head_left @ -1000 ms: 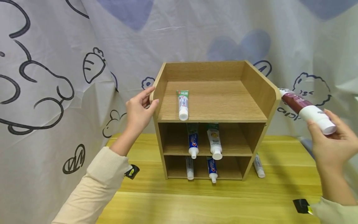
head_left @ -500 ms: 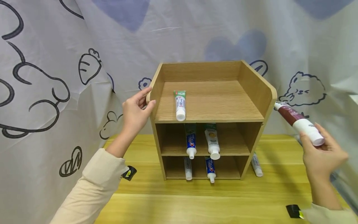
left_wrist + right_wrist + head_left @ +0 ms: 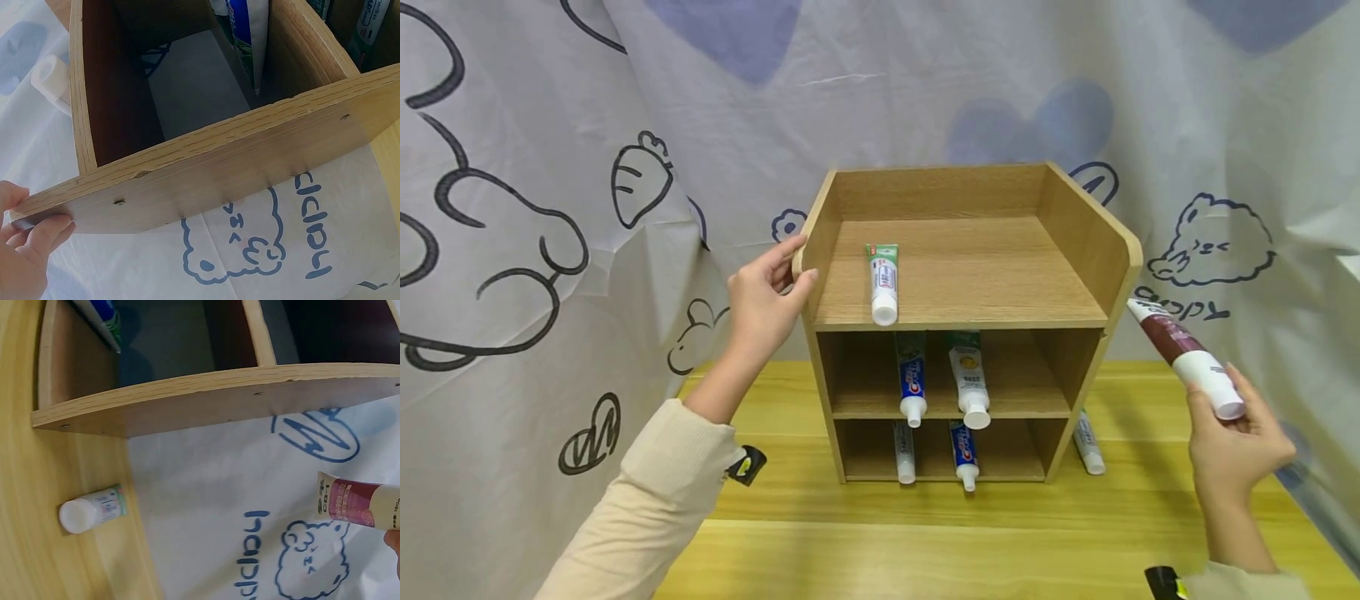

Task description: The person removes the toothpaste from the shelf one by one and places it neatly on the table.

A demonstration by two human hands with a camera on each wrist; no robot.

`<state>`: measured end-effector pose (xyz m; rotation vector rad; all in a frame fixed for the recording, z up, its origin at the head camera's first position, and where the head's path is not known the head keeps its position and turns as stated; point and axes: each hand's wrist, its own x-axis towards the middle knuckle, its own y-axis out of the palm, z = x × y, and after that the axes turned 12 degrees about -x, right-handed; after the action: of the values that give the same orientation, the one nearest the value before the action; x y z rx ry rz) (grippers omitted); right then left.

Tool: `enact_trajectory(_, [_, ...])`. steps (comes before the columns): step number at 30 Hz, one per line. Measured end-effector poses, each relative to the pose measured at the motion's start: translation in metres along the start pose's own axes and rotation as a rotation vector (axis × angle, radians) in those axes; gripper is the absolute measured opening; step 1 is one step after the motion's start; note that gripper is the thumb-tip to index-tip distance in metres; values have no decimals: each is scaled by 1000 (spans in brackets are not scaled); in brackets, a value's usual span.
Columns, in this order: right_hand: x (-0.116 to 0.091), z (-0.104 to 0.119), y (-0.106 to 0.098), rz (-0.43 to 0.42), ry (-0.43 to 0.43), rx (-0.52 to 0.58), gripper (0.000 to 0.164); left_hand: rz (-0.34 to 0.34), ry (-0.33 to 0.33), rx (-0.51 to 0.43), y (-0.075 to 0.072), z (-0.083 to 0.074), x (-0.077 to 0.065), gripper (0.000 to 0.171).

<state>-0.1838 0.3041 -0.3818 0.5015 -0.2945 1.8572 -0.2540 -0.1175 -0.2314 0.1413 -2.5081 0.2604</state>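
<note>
My left hand point(image 3: 765, 293) pinches the front edge of the wooden shelf's point(image 3: 962, 323) left side panel; thumb and fingers lie on either side of that panel in the left wrist view. To the right of the shelf, my right hand point(image 3: 1238, 446) holds a maroon and white squeeze tube point(image 3: 1183, 354) by its white cap end. The tube tilts, its flat crimped end pointing up and left near the right panel, apart from it. On the top shelf lies a green and white toothpaste tube point(image 3: 883, 283), cap forward.
Blue Crest toothpaste tubes point(image 3: 913, 379), a white and green tube point(image 3: 970, 379) and a pale tube point(image 3: 905, 450) lie in the lower compartments, caps outward. Another white tube point(image 3: 1089, 446) lies on the wooden table point(image 3: 820, 550) by the shelf's right side. A printed curtain point(image 3: 917, 92) hangs behind.
My right hand has moved left and down with the maroon and white tube. The left hand stays on the shelf panel. The view has shifted slightly.
</note>
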Motion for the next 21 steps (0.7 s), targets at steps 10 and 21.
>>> enact_trajectory(10, [-8,-23,-2,-17,39,3,38,8,-10,11,0,-1,0,41])
enact_trajectory(21, [-17,-57,-1,-8,51,-53,38,5,-14,15,0,0,0,40])
